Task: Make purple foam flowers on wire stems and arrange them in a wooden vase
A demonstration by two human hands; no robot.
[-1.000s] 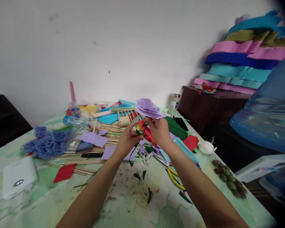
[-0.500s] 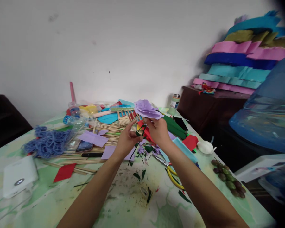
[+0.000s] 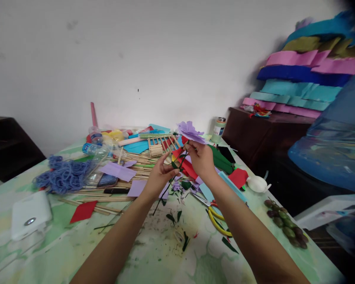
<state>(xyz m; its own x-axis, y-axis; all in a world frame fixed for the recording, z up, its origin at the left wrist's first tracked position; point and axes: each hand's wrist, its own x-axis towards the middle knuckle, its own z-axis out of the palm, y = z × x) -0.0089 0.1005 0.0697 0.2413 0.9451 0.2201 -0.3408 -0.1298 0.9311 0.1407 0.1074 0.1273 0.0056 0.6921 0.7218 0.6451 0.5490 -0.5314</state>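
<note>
A purple paper flower (image 3: 191,131) with a thin dark green stem (image 3: 159,204) is held up over the middle of the table. My right hand (image 3: 200,159) pinches the stem just beneath the petals. Lower down, my left hand (image 3: 160,174) has the stem between thumb and fingers, by a small green leaf. The stem slants down to the left, its lower end free. Behind the hands lie red paper (image 3: 189,167) and a long green paper piece (image 3: 221,158). Scissors (image 3: 215,215) with yellow and orange handles rest under my right forearm.
Thin wooden sticks, purple paper sheets (image 3: 118,170) and blue yarn (image 3: 65,173) cover the left side. A white device (image 3: 31,213) lies front left. Grapes (image 3: 286,224) and a white garlic-shaped object (image 3: 258,184) line the right edge. A jar (image 3: 218,129) stands at the back.
The flower has tilted and shifted slightly right and up in my right hand. Its stem now slants more to the lower left. Both hands still hold it.
</note>
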